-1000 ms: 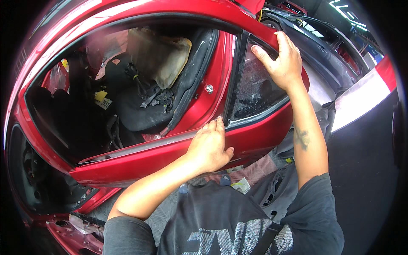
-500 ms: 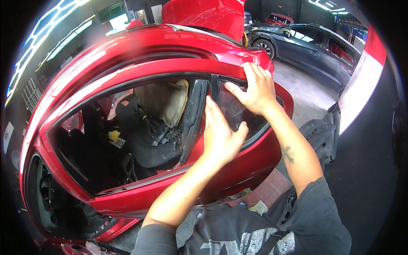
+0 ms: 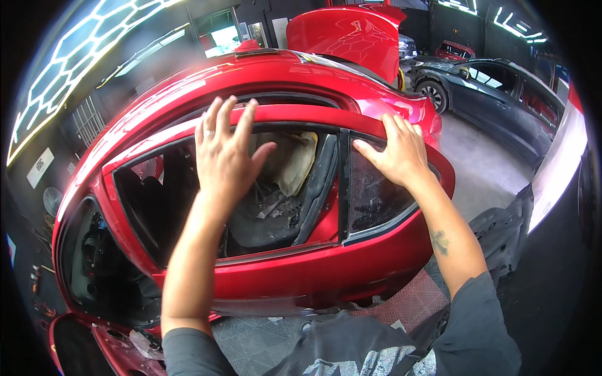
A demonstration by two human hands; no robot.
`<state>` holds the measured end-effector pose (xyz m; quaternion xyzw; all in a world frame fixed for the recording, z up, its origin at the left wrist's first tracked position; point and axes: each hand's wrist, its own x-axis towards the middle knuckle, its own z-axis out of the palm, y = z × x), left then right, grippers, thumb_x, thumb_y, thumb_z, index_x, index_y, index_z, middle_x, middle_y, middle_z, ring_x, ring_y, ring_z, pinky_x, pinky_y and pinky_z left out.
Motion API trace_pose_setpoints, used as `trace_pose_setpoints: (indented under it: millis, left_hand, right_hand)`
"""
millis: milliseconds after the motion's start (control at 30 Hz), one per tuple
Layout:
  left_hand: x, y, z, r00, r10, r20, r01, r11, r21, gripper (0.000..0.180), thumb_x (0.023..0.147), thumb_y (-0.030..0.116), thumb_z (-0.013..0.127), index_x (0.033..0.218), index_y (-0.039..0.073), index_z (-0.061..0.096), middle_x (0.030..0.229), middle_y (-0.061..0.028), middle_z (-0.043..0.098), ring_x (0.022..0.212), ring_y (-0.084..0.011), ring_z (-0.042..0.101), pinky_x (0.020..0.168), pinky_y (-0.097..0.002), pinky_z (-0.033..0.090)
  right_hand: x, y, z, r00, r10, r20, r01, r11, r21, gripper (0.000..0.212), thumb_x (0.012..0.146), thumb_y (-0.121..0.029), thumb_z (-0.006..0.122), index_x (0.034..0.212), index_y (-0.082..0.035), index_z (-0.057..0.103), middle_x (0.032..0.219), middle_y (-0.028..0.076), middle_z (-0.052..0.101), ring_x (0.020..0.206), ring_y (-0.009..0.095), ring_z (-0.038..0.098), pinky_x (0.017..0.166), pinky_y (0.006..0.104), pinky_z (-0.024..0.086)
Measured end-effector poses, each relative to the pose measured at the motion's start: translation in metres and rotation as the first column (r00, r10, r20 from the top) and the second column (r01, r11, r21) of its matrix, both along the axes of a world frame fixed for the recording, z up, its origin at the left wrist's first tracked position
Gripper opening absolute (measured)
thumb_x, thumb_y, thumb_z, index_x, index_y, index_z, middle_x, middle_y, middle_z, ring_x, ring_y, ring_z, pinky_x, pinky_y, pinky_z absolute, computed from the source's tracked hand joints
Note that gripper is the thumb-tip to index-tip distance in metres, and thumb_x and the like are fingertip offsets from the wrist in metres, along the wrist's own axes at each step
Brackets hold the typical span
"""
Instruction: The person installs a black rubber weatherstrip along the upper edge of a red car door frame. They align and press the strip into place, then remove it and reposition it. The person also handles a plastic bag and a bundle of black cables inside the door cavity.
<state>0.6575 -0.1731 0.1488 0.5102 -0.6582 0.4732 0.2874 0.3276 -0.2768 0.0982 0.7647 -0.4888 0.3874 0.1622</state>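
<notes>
A red car door (image 3: 301, 276) is open in front of me, with its large window opening showing no glass. My right hand (image 3: 402, 153) grips the upper rear corner of its frame, fingers over the top edge and thumb on the near side. Below that hand is the small dark rear quarter glass (image 3: 373, 191), behind a black upright divider bar (image 3: 343, 188). My left hand (image 3: 226, 156) is raised in front of the window opening, fingers spread, fingertips overlapping the red top frame. Whether they touch it I cannot tell.
The red car body (image 3: 263, 69) stands just beyond the door, its seat (image 3: 260, 229) visible through the opening. A raised red panel (image 3: 342, 44) is behind it. A dark grey car (image 3: 489, 94) is parked at the far right. Black trim (image 3: 501, 232) lies to my right.
My left hand has moved left and up, from beside the divider bar to the top of the window opening. The right hand stays on the frame corner. The view has shifted left.
</notes>
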Motion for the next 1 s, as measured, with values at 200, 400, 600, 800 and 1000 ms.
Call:
trace_pose_setpoints:
  millis: [200, 400, 600, 800, 1000]
  left_hand:
    - [0.012, -0.041, 0.029, 0.997, -0.077, 0.008, 0.072, 0.959, 0.273, 0.064, 0.089, 0.051, 0.088, 0.138, 0.013, 0.071, 0.124, -0.0103, 0.072, 0.123, -0.0343, 0.068, 0.112, -0.0525, 0.049]
    - [0.015, -0.058, 0.015, 0.988, -0.147, 0.048, 0.140, 0.982, 0.130, 0.057, 0.088, 0.051, 0.088, 0.129, 0.014, 0.073, 0.110, -0.0072, 0.069, 0.108, -0.0339, 0.067, 0.096, -0.0486, 0.052]
    - [0.015, -0.062, 0.009, 0.985, -0.157, 0.075, 0.153, 0.987, 0.057, 0.059, 0.087, 0.052, 0.087, 0.129, 0.014, 0.071, 0.108, -0.0070, 0.067, 0.105, -0.0340, 0.065, 0.095, -0.0479, 0.051]
    - [0.045, -0.043, 0.024, 0.967, -0.234, 0.100, 0.210, 0.956, 0.207, 0.067, 0.084, 0.045, 0.091, 0.140, 0.014, 0.070, 0.123, -0.0073, 0.071, 0.118, -0.0316, 0.068, 0.104, -0.0480, 0.051]
    - [0.149, -0.018, 0.033, 0.993, -0.084, 0.087, 0.070, 0.985, 0.155, 0.069, 0.082, 0.041, 0.093, 0.139, 0.009, 0.070, 0.125, -0.0110, 0.073, 0.118, -0.0343, 0.069, 0.104, -0.0467, 0.054]
  right_hand:
    - [0.062, -0.007, 0.042, 0.948, 0.248, -0.200, -0.250, 0.968, 0.014, 0.079, 0.089, -0.058, 0.086, 0.149, -0.010, 0.061, 0.125, 0.017, 0.075, 0.124, 0.037, 0.070, 0.107, 0.0524, 0.053]
    - [0.072, -0.017, 0.041, 0.940, 0.221, -0.261, -0.273, 0.945, -0.180, 0.051, 0.092, -0.048, 0.086, 0.116, -0.008, 0.066, 0.095, 0.014, 0.078, 0.085, 0.035, 0.081, 0.071, 0.0462, 0.063]
    - [0.075, -0.014, 0.036, 0.954, 0.203, -0.222, -0.249, 0.946, -0.207, 0.051, 0.092, -0.048, 0.085, 0.118, -0.008, 0.066, 0.096, 0.014, 0.076, 0.089, 0.036, 0.080, 0.076, 0.0468, 0.062]
    - [0.082, -0.004, 0.043, 0.960, 0.170, -0.221, -0.201, 0.972, -0.123, 0.060, 0.091, -0.048, 0.086, 0.131, -0.008, 0.068, 0.107, 0.013, 0.073, 0.099, 0.038, 0.076, 0.086, 0.0508, 0.060]
    - [0.120, -0.010, 0.059, 0.896, 0.320, -0.309, -0.375, 0.916, -0.142, 0.066, 0.090, -0.046, 0.086, 0.140, -0.008, 0.066, 0.107, 0.012, 0.072, 0.098, 0.036, 0.076, 0.084, 0.0477, 0.061]
